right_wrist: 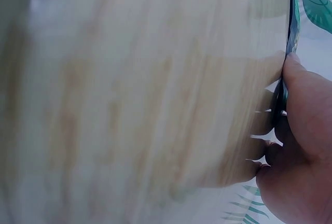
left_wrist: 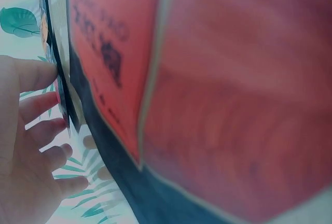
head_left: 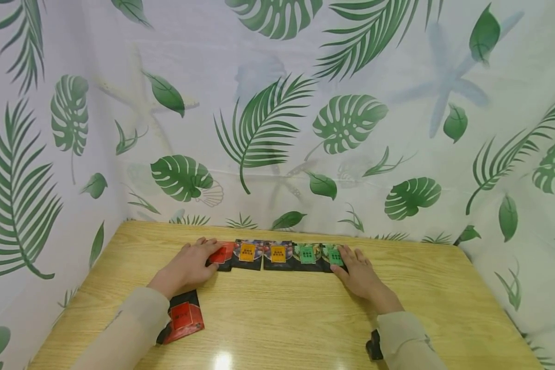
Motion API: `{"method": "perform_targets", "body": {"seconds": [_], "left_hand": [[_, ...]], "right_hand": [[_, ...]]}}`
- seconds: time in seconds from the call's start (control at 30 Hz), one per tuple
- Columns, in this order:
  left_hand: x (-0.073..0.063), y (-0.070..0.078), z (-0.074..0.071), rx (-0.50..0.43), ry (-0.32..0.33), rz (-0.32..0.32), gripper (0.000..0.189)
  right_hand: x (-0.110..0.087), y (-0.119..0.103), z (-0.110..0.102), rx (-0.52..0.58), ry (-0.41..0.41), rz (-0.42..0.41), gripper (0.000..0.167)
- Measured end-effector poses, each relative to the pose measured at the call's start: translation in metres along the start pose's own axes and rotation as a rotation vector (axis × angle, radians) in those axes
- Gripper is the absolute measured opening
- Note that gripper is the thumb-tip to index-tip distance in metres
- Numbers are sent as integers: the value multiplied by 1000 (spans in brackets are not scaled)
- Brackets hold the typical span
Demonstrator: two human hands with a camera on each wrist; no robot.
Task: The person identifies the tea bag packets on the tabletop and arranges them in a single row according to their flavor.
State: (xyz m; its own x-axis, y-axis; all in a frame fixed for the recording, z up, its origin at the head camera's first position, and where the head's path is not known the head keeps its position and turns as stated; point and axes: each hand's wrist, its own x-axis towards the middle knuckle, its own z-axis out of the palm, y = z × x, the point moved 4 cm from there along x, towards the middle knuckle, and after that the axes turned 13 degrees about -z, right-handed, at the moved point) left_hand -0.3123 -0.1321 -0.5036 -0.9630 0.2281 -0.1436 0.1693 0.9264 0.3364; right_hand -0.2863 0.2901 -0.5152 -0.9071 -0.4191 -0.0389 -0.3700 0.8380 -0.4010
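Note:
A row of flat black packets lies side by side along the back of the table. At its left end is a red-labelled packet [head_left: 223,254], with my left hand [head_left: 191,263] resting on its left side. Two orange-labelled packets, one of them [head_left: 277,253] mid-row, come after it, then two green-labelled ones. My right hand [head_left: 362,275] touches the end green-labelled packet [head_left: 334,255], thumb at its near edge and fingers over its right side. Loosely extended fingers show in the left wrist view. A separate red packet [head_left: 185,316] lies beneath the left forearm, partly covered by the sleeve.
The wooden table [head_left: 277,313] meets a leaf-printed cloth [head_left: 277,205] just behind the row; cloth also hangs along both sides. A small black object [head_left: 374,346] lies beside the right sleeve, partly hidden by it.

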Motion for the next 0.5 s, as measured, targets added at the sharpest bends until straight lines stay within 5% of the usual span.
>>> {"method": "perform_targets", "body": {"seconds": [0.5], "left_hand": [[8,5,2,41,13,-22,59]], "right_hand": [[1,6,4,13,-4,9,74]]}}
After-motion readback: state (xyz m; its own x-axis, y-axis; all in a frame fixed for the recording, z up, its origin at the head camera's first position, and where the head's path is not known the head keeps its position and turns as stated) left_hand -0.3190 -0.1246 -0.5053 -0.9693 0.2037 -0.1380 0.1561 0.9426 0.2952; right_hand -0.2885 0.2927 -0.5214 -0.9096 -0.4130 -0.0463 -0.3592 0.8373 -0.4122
